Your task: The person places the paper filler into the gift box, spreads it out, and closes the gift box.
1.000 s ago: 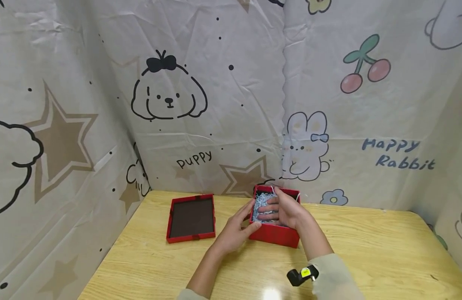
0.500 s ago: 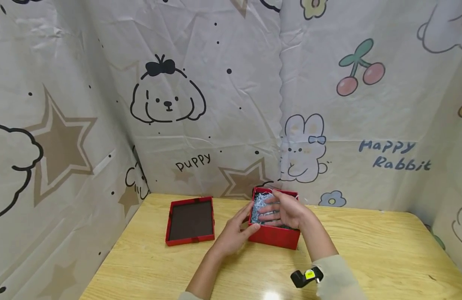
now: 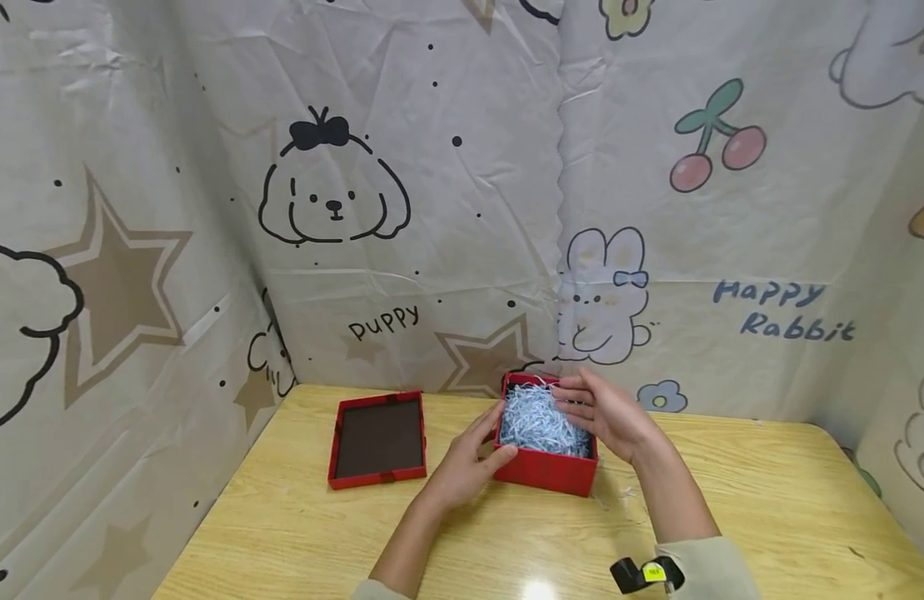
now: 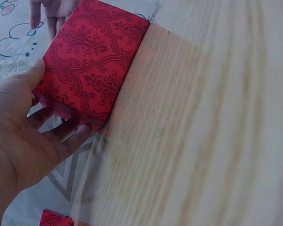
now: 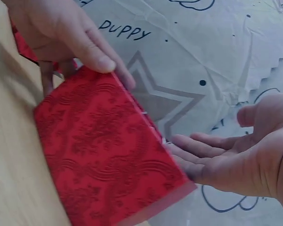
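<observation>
A red box (image 3: 546,472) with a dark floral pattern stands on the table, filled with pale blue shredded paper (image 3: 540,417). My left hand (image 3: 469,462) holds its left side, the thumb at the near left corner of the rim and the fingers along the side wall, as the left wrist view (image 4: 26,136) also gives. Over the right rim, my right hand (image 3: 607,412) has its fingers extended, with the fingertips above the shredded paper. In the right wrist view the fingers (image 5: 198,143) lie beside the box's edge and grip nothing.
A red box lid (image 3: 379,439) lies inside up, left of the box, its dark inside showing. A few loose paper shreds (image 3: 630,497) lie on the wooden table (image 3: 731,517) right of the box. A printed cloth (image 3: 432,208) hangs behind the table.
My right hand has moved from inside the box to its right rim, uncovering the blue shredded paper. Loose shreds now show on the table at right. The left hand stays on the box.
</observation>
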Demonstrator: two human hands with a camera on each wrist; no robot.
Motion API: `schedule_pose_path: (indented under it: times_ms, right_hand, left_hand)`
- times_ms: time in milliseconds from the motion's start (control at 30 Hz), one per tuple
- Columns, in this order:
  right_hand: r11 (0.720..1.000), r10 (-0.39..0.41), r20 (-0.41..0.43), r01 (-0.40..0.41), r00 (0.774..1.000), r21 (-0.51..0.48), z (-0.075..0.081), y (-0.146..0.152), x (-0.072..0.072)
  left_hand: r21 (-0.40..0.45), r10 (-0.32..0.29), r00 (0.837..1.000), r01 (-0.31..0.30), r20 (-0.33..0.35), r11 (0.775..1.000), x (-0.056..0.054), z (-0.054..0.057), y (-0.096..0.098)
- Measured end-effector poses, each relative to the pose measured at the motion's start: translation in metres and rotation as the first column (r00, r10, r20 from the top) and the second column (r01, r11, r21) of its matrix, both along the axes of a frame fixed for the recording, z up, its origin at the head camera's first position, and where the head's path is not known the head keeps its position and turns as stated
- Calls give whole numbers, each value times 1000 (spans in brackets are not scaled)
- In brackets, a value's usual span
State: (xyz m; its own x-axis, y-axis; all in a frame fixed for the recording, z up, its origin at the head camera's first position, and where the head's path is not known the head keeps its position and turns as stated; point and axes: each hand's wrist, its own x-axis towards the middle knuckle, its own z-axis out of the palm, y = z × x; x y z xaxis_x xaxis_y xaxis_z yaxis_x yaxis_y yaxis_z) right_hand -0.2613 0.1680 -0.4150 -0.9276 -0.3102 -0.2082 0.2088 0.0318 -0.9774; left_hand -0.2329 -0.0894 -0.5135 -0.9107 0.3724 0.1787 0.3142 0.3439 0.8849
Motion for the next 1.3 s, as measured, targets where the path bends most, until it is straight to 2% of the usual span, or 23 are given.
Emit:
schedule_pose_path:
  times_ms: [167,333,567,700,867,1100,1300]
  right_hand:
    - [998,-33,-35,31,999,-60,-13,-10,-5]
    - [993,-62,-34,58,997,-101,-24,-17,-12]
    - [983,-123,18,124,992,-134,-33,-27,-20]
    - [986,-77,64,85,995,-142,-38,-34,-25]
    - [995,6,146,9,989,-102,-41,-40,-29]
    - [1000,-22,222,25,975,-9,-41,-45,-31]
    - [998,-49,231,41,972,39,-42,-47,-31]
  left_hand:
    - [-2,2,1000,-2,-12,1000,-1,-2,-2]
    - [11,-15,1000,15,-18,1000,-2,-3,-1]
    - [10,-26,999,26,-20,1000,-2,-1,2]
    - [4,-23,999,23,-23,1000,-3,1,3]
    - [-1,-13,1000,13,-13,1000,-3,1,2]
    - [-17,0,1000,-1,-19,1000,-2,3,-1]
    - [-21,6,999,-6,-33,1000,-2,-1,-1]
